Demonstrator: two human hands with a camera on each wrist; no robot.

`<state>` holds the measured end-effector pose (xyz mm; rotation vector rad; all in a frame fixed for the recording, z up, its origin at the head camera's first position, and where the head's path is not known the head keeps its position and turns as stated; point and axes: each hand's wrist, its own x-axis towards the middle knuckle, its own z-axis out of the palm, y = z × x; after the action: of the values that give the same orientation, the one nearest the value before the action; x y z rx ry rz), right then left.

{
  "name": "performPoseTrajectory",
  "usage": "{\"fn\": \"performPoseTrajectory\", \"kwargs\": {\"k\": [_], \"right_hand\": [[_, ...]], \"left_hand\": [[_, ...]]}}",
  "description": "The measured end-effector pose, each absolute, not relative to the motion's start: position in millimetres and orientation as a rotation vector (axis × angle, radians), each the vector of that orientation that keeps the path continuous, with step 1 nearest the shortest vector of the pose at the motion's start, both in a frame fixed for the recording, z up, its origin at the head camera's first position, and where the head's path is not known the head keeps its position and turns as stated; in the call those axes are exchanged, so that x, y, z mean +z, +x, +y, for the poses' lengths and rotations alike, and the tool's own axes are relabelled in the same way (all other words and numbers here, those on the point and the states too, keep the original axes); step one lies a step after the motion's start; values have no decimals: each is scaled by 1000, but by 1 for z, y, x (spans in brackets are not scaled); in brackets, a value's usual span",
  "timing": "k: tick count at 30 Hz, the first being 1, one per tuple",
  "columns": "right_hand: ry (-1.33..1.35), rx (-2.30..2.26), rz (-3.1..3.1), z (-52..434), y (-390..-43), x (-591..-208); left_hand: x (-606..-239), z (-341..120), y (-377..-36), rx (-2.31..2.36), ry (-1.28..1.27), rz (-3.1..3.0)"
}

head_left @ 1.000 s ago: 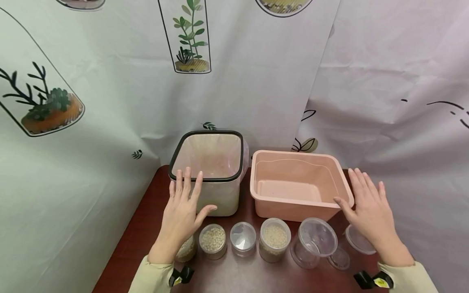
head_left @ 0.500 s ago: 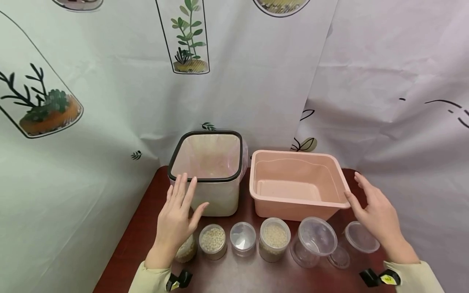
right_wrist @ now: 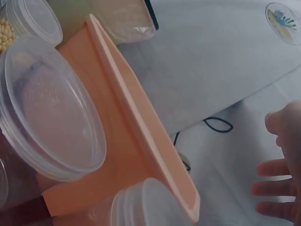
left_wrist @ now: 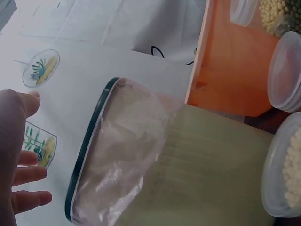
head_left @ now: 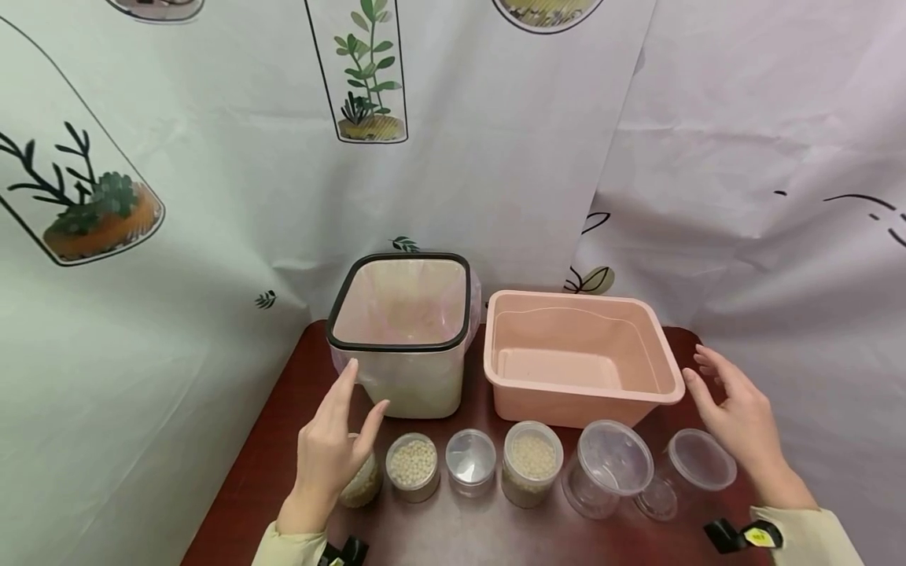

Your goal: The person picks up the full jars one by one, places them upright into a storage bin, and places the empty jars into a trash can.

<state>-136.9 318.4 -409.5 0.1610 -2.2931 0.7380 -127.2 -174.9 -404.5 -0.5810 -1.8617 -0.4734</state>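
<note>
My left hand (head_left: 328, 450) open and empty beside the lined bin (head_left: 400, 334), my right hand (head_left: 736, 415) open, empty, near the pink tub (head_left: 576, 355), jars on the counter (head_left: 269, 456)

Lighting is bright, even and diffuse with only soft shadows under the containers on the table (head_left: 283, 440), the head view is sharp with mild edge bowing, while both wrist views appear overexposed, washed-out and soft.

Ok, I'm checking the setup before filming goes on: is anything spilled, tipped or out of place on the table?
Nothing is spilled. One clear tub leans tilted beside the pink basin, with a loose lid flat beside it. The other small tubs stand upright. Both hands hover open, holding nothing.
</note>
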Motion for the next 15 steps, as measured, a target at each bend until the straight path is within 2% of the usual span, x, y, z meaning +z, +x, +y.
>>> {"fn": "performPoseTrajectory", "kwargs": {"k": [15], "right_hand": [[8, 768, -2635, 330, -141, -420]], "left_hand": [[-444, -192, -116, -529, -398, -1999]]}}
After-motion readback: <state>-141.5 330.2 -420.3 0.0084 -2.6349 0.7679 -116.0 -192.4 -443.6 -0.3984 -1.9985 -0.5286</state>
